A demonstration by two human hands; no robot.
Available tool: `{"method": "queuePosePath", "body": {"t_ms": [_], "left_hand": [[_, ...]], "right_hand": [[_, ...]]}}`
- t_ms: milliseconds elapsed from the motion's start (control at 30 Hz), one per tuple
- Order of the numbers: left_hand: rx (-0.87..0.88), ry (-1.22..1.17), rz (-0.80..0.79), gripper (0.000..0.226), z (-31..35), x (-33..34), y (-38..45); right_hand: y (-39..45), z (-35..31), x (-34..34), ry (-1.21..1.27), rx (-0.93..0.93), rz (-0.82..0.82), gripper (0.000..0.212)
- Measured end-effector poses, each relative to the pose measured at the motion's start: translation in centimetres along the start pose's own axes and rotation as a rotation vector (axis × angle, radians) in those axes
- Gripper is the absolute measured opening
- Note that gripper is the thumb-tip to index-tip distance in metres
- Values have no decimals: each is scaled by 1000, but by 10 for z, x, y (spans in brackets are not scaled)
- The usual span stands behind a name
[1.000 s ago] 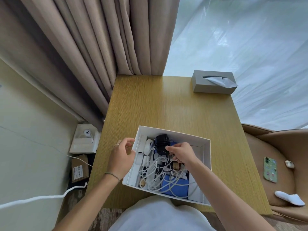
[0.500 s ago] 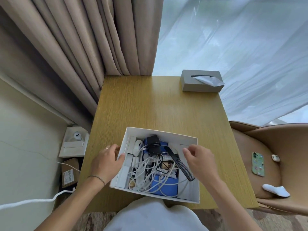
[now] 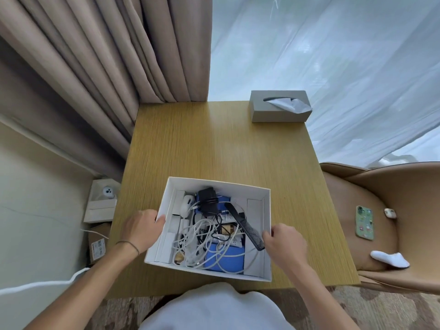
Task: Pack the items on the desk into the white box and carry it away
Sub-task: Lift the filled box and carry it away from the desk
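Note:
The white box (image 3: 266, 203) sits on the wooden desk (image 3: 223, 148) near its front edge. Inside lie tangled white cables (image 3: 202, 236), a black charger (image 3: 207, 202), a black comb (image 3: 245, 226), a blue pouch (image 3: 226, 258) and white flat items. My left hand (image 3: 141, 228) grips the box's left wall, thumb over the rim. My right hand (image 3: 284, 241) grips the right wall, fingers curled at the rim beside the comb's end.
A grey tissue box (image 3: 279, 109) stands at the desk's far right corner. Curtains hang behind. A tan chair (image 3: 381, 210) at the right holds a phone (image 3: 364, 222), an earbud case and a white sock. Boxes and a white cable lie on the floor at the left.
My right hand left the inside of the box, where the comb now lies, and moved to the right wall. My left hand settled on the left wall.

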State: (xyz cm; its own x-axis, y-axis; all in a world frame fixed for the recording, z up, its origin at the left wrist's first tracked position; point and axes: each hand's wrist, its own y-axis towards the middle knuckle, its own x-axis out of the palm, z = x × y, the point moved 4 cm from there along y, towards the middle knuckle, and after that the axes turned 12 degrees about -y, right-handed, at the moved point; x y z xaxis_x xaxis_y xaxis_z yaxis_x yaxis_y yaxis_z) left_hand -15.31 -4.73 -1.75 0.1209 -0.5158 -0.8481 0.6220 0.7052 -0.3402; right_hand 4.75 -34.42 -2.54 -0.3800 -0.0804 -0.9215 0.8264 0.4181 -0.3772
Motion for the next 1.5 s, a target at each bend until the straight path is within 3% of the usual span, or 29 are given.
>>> {"method": "queuePosePath", "body": {"t_ms": [400, 667, 1100, 1500], "left_hand": [[140, -90, -21, 46, 3, -18, 8], [345, -134, -37, 50, 19, -43, 8], [663, -97, -217, 47, 91, -29, -17], [958, 41, -375, 49, 152, 34, -138]], "right_hand": [[-19, -1, -14, 60, 98, 117, 46], [-71, -4, -15, 199, 296, 282, 50], [-202, 27, 2, 313, 694, 406, 50], [-374, 70, 67, 416, 1035, 438, 50]]}}
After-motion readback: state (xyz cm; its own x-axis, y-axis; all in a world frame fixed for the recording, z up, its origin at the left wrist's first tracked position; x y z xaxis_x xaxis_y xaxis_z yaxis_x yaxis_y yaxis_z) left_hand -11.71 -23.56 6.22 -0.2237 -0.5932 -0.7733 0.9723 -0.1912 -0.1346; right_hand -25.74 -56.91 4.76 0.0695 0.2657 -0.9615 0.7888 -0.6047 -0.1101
